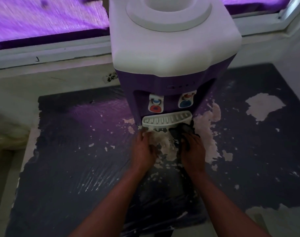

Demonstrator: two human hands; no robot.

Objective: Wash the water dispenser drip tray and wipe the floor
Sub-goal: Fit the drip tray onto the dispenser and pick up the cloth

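Purple-and-white water dispenser (173, 65) standing on the floor (69, 168), seen from above, top opening without a bottle. Two taps on the front recess: red-capped tap (155, 105) on the picture's left, blue-capped tap (186, 100) on the picture's right. White slotted drip tray (166, 119) seated at the foot of the dispenser, directly below the taps, level and in its slot.

Left hand (144, 147) palm down on the floor just in front of the tray's left end, fingers loosely spread and pointing toward the tray; fingertips close to the tray's front edge, contact with it impossible to tell. Nothing held.

Right hand (192, 146) palm down on a dark cloth (181, 131), fingers together and pressing it to the floor. Cloth bunched just below the tray's right end, its far edge touching or nearly touching the tray and the dispenser's base.

Floor covered with a dark, worn sheet, peeled in pale patches, the largest patch between the two hands and to the right of the dispenser. Purple bedding (43, 19) beyond the dispenser, blurred.
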